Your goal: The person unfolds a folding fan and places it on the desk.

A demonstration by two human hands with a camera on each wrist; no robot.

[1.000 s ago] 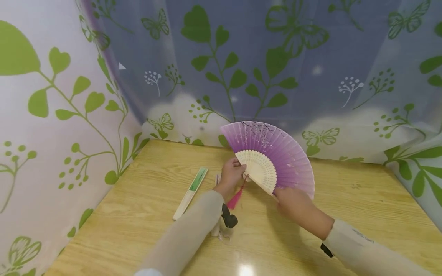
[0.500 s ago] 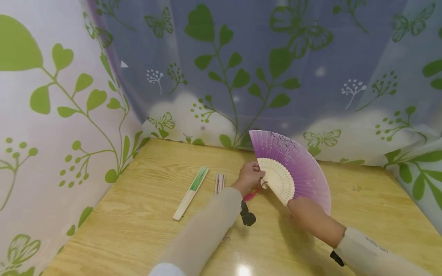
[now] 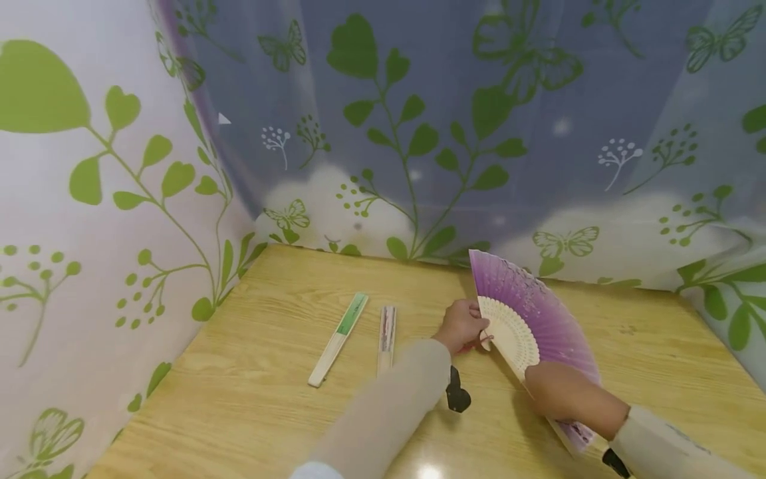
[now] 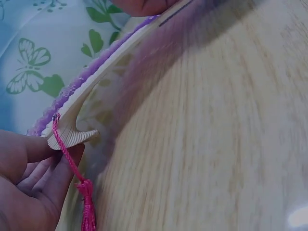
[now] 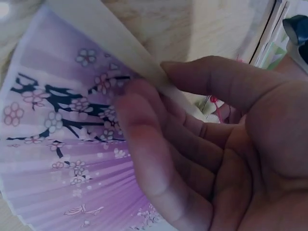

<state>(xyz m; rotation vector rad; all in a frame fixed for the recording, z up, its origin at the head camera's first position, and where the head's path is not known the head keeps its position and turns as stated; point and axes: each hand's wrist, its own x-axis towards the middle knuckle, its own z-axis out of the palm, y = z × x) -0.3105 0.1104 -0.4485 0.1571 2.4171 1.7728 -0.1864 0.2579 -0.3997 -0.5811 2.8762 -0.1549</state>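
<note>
A purple folding fan (image 3: 541,306) with pale pierced ribs is spread wide, held up over the table on the right in the head view. My left hand (image 3: 463,324) pinches it near the pivot, where the ribs bunch together. From there hangs a pink tassel (image 4: 88,207), clear in the left wrist view. My right hand (image 3: 568,392) grips the outer guard rib (image 5: 125,41) at the near side, thumb on one face and fingers on the printed blossom cloth.
Two folded fans lie on the wooden table (image 3: 239,392) left of my hands: one with a green end (image 3: 353,314), one with a patterned end (image 3: 387,322), partly behind my left sleeve. A leaf-printed curtain (image 3: 383,166) borders the table's back and left.
Both hands have carried the spread fan to the right and nearer. The guard under the right hand now points further down toward me, and the patterned folded fan shows more.
</note>
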